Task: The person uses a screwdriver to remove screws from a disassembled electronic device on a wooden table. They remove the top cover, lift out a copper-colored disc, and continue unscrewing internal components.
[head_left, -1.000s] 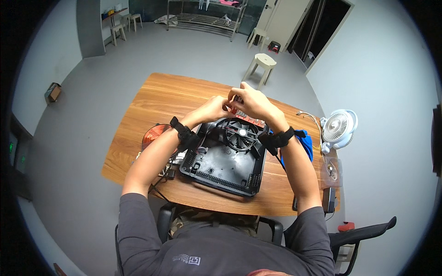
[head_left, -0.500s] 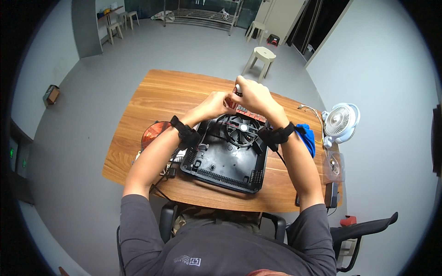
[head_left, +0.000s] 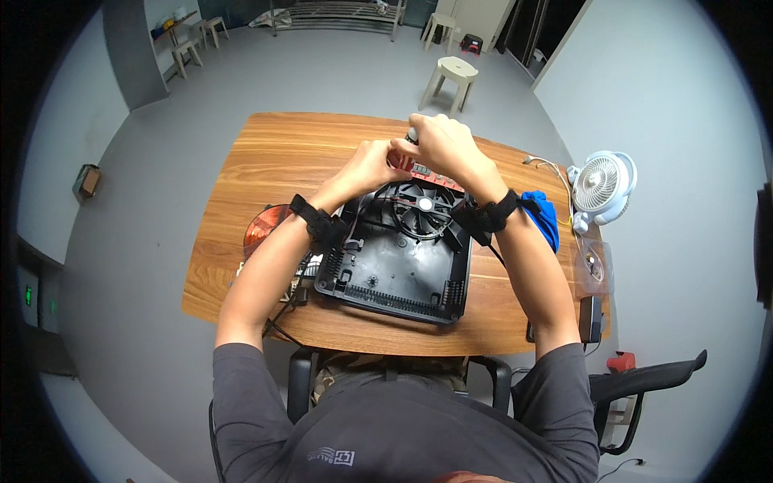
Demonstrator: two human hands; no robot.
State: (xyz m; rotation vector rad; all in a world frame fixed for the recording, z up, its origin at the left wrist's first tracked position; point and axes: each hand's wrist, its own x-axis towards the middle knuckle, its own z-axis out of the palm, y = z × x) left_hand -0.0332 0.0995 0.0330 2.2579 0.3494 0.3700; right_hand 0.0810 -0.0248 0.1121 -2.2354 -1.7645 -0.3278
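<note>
Our view has shifted since the earlier frame, so the table (head_left: 306, 141) sits higher; hands keep the same spot, and we judge the work little changed. Right hand (head_left: 447, 145) curls closed around a small pale-topped piece (head_left: 412, 134), kind unclear. Left hand (head_left: 372, 164), close beside, meets a red strip (head_left: 441, 180); whether clamped, we cannot tell. Nearer us than the grip: open black housing (head_left: 394, 278) with round fan (head_left: 425, 204). Rightward: blue cloth (head_left: 543, 221).

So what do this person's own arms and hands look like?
Dark grey short sleeves, bare forearms. Each wrist has a black strap with a dark module; a thin dark cable shows beside the right one. Left hand and right hand are ungloved.
</note>
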